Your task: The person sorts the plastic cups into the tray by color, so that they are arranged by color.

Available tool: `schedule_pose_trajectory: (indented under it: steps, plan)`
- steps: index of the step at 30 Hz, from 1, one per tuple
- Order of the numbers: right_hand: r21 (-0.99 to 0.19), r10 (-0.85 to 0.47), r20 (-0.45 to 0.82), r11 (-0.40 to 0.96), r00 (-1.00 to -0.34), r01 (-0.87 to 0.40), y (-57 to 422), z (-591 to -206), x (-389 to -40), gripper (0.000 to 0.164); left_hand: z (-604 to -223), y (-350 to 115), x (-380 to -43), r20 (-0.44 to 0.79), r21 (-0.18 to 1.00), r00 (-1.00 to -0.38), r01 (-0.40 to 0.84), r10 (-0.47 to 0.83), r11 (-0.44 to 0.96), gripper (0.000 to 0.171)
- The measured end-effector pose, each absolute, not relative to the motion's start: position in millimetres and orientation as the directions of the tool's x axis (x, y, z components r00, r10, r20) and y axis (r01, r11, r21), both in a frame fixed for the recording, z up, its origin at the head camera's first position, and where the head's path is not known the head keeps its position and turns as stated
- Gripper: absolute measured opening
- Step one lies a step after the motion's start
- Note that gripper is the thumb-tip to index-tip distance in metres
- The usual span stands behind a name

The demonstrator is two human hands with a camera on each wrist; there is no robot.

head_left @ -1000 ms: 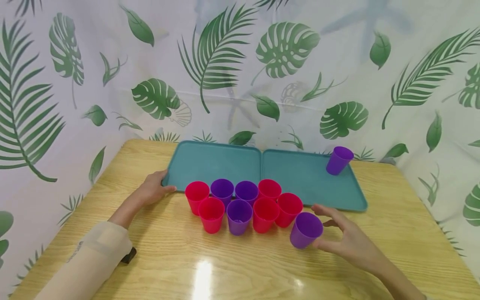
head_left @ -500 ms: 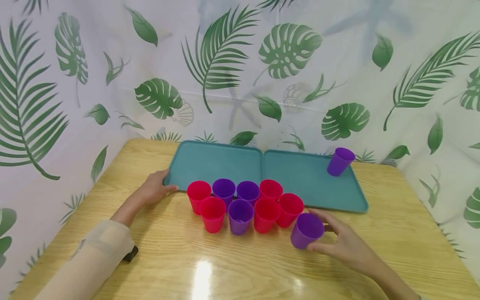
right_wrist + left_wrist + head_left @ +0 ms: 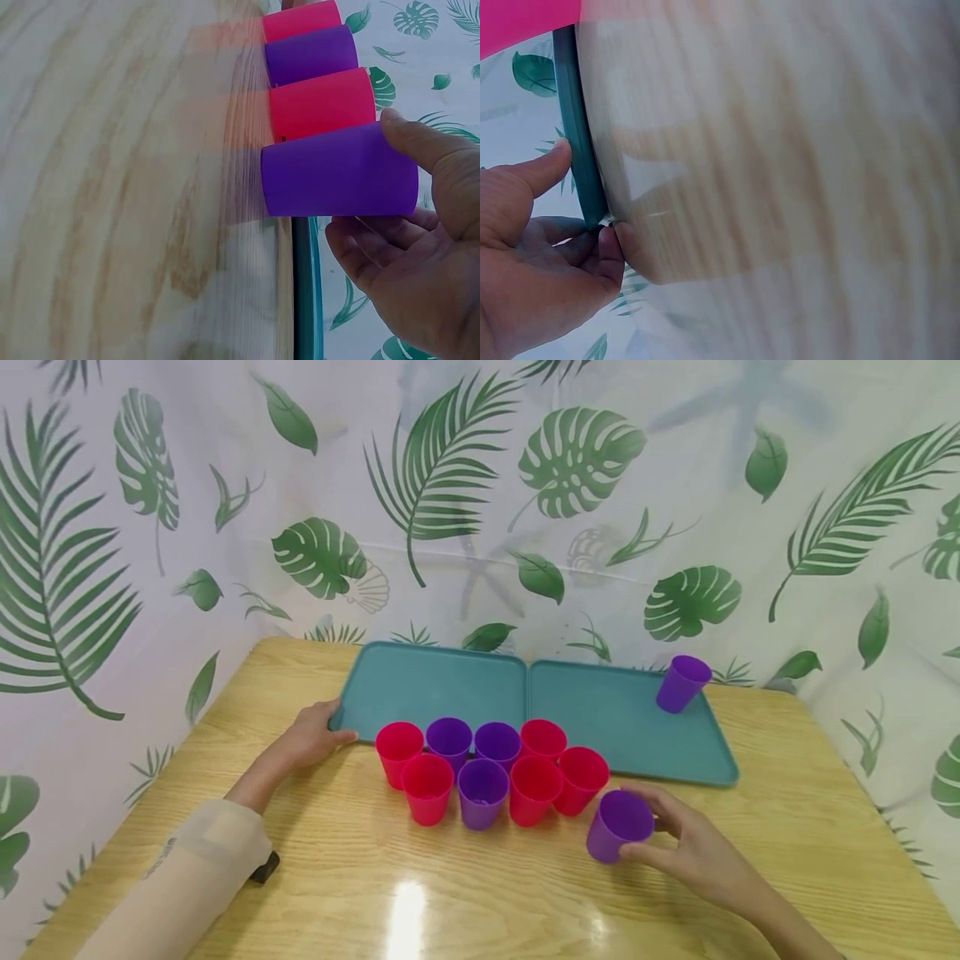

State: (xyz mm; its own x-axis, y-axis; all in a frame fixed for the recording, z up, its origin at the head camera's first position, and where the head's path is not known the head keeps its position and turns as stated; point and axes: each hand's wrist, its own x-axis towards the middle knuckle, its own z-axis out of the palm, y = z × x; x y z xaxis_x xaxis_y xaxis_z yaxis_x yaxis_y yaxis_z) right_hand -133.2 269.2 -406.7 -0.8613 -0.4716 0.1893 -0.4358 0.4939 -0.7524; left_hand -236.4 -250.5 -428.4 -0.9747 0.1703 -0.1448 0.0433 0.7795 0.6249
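In the head view, my right hand (image 3: 693,847) holds a purple cup (image 3: 611,839) by its upper part, thumb on the near side and fingers on the far side. This cup stands upright at the right end of a cluster of red and purple cups. In the right wrist view the purple cup (image 3: 337,172) is beside a red cup (image 3: 322,103). On the left, my left hand (image 3: 311,737) grips the front left corner of the left teal tray (image 3: 435,685). Its thumb lies against the tray's edge (image 3: 583,150) in the left wrist view, with the fingers curled at the corner.
Several upright cups, among them a near red cup (image 3: 428,806) and a purple cup (image 3: 480,810), stand close together before the trays. Another purple cup (image 3: 681,689) is on the right teal tray (image 3: 600,710), near its back right corner. A leaf-patterned cloth (image 3: 465,577) hangs behind the wooden table (image 3: 322,893).
My right hand has closed in around the purple cup, which has shifted slightly right and toward me, away from the red cup. The left hand stays at the tray corner.
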Motion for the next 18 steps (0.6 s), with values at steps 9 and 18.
schedule_pose_trajectory:
  steps: [9, 18]
  plan:
    - [-0.766, -0.434, 0.179, 0.502, -0.883, -0.402, 284, -397, -136, 0.059, -429, -252, -236, -0.150, 0.627, -0.975, 0.033, 0.162, 0.779, 0.077]
    - [-0.742, -0.253, 0.250, 0.570, -0.935, -0.353, 313, -366, -147, 0.060, -432, -252, -237, -0.136, 0.617, -0.975, 0.053, 0.174, 0.785, 0.076]
